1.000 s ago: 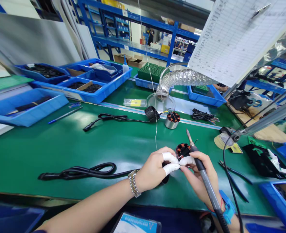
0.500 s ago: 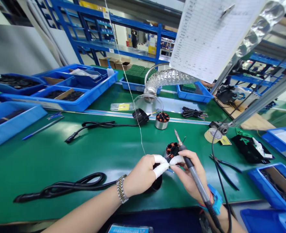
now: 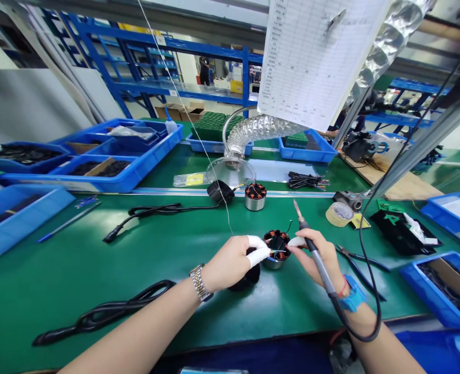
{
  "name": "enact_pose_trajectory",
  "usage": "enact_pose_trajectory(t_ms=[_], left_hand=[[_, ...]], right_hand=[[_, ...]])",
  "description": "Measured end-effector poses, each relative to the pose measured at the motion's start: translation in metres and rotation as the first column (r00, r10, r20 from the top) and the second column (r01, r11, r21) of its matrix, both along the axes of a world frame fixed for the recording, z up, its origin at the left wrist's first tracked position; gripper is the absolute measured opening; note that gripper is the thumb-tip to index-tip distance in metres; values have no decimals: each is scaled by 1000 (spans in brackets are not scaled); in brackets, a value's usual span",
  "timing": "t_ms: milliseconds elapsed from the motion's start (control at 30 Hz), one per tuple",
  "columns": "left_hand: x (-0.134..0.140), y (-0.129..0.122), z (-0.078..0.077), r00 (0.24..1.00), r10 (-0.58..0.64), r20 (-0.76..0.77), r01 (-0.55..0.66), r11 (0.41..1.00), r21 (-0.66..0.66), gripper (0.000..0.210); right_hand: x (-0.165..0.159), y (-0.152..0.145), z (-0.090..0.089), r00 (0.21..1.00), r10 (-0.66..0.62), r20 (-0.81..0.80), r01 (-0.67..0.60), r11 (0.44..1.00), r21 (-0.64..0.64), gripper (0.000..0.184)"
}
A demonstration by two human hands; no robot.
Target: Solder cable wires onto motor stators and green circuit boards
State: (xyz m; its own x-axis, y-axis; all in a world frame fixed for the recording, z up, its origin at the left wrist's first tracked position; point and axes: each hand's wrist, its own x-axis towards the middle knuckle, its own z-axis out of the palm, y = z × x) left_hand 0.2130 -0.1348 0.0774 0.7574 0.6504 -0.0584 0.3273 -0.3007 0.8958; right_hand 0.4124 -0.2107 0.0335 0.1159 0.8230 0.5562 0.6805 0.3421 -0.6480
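Note:
My left hand (image 3: 232, 262), its thumb and finger in white finger cots, pinches the end of a thin wire (image 3: 278, 251) over a motor stator (image 3: 275, 240) with copper windings. A thin solder strand (image 3: 198, 135) hangs from above and passes behind this hand; whether the hand grips it is hidden. Under the left fingers sits a black round cap (image 3: 247, 279), partly covered. A soldering iron (image 3: 318, 262) rests in my right hand (image 3: 317, 254), tip pointing up and away. The right thumb and index finger, also in a cot, are closed beside the stator's right edge.
A second stator (image 3: 255, 197) and a corded black cap (image 3: 219, 192) stand under the fume hood (image 3: 232, 171). Cutting pliers (image 3: 360, 267) and a tape roll (image 3: 339, 213) lie right. A black cable (image 3: 108, 311) lies left. Blue bins (image 3: 124, 179) flank the bench.
My hands have moved apart; the right fingers have drawn away rightward from the left fingertips, and the iron with them. The wire and stator now show between them. The view has shifted slightly.

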Motion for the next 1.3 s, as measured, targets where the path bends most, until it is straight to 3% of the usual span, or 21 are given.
enact_pose_trajectory(t_ms=[100,200,333,533,667,867,1033,1167,1300], left_hand=[[11,2,1,998,-42,-45,45,996,78,26],[19,5,2,986,-95,-135,112,987,119,28],[20,13,7,979,-120,-164,130,990,52,27],[19,13,13,972,-164,-165,161,986,-35,26],[24,6,11,971,-161,-179,152,986,-62,24],[28,4,11,969,-121,-218,125,992,8,26],[29,0,15,961,-113,-253,127,991,37,28],[31,-2,16,950,-77,-304,105,992,77,28],[31,-2,16,948,-59,-312,93,991,93,28]], right_hand=[[-11,1,5,995,89,45,-88,996,-28,26],[-13,0,1,987,131,-95,-138,988,-66,32],[-8,-3,-6,949,158,-274,-175,984,-41,38],[3,-1,0,975,209,-77,-211,977,-23,23],[5,-3,6,976,214,-33,-216,975,-51,26],[1,-32,10,998,53,28,-54,998,15,37],[4,-68,16,996,-77,55,71,992,100,29],[12,-90,24,994,-26,102,6,982,191,42],[13,-94,29,999,36,14,-38,991,127,38]])
